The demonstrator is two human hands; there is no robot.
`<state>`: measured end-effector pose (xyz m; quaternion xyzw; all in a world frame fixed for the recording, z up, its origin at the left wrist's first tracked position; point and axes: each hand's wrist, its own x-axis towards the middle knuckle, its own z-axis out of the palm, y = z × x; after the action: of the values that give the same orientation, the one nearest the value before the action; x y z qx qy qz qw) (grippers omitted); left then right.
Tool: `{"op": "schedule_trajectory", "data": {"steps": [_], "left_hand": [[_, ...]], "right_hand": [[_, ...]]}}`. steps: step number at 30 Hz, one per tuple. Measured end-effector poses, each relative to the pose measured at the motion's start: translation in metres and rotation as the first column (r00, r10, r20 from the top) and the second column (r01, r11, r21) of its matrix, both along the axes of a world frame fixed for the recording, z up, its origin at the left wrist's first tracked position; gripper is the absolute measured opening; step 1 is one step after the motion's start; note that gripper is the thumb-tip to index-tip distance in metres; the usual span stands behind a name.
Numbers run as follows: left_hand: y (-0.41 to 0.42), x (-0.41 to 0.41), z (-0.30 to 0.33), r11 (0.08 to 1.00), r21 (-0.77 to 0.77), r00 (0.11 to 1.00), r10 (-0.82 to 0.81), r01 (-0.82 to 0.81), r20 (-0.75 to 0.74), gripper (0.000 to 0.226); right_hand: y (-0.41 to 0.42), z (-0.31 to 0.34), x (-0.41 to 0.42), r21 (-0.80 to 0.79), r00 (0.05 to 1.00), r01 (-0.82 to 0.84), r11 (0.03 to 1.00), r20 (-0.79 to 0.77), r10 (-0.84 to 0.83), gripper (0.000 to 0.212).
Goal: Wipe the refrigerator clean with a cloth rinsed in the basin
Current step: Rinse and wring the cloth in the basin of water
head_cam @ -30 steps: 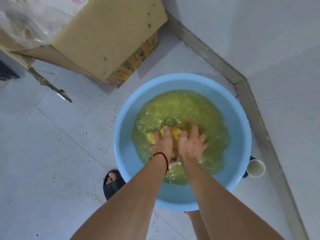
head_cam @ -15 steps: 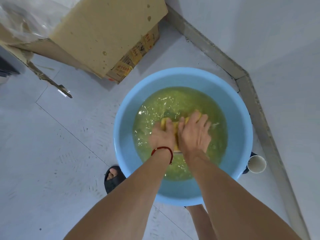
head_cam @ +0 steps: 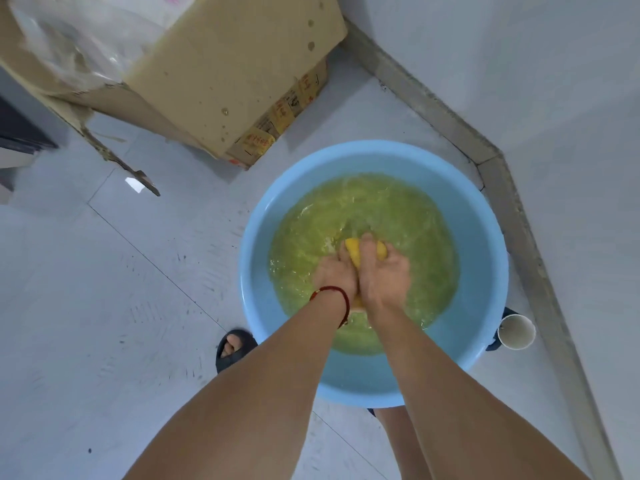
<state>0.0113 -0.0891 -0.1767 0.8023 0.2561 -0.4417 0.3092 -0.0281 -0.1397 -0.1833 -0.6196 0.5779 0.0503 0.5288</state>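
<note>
Since half a second ago both hands have closed tighter: the right hand (head_cam: 382, 271), whose fingers lay spread over the cloth, now curls round it, and the yellow cloth (head_cam: 357, 252) has bunched into a wad between the two fists. The left hand (head_cam: 335, 271), with a red cord (head_cam: 341, 296) at its wrist, also has its grip clamped on the cloth, touching the right hand side by side. Only a yellow bulge shows past the knuckles, and a scrap below the wrists.

The cloth sits at the middle of the blue basin (head_cam: 256, 271), at the surface of greenish, rippling water (head_cam: 311, 230). The basin stands on the pale tiled floor (head_cam: 104, 306).

At 11 o'clock of the basin, near its rim, lies a cardboard box (head_cam: 225, 71) with clear plastic film (head_cam: 79, 46) over its far end. At 4 o'clock, just beside the rim, stands a white paper cup (head_cam: 516, 331). At 8 o'clock a foot in a dark sandal (head_cam: 232, 348) shows just beside the rim. A grey skirting (head_cam: 512, 209) runs along the wall from 1 to 4 o'clock.
</note>
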Motion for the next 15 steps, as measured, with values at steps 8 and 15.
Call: {"op": "schedule_trajectory", "data": {"steps": [8, 15], "left_hand": [[0.005, 0.0, 0.079, 0.955, -0.279, 0.99, -0.065, 0.098, 0.128, 0.043], [0.025, 0.01, 0.153, 0.742, -0.465, 0.874, -0.44, 0.482, 0.204, 0.017]], "right_hand": [[-0.044, 0.027, -0.023, -0.03, 0.752, -0.62, 0.784, -0.308, 0.583, 0.056], [-0.069, 0.097, -0.086, -0.215, 0.794, -0.601, 0.77, -0.053, 0.605, 0.078]]}}
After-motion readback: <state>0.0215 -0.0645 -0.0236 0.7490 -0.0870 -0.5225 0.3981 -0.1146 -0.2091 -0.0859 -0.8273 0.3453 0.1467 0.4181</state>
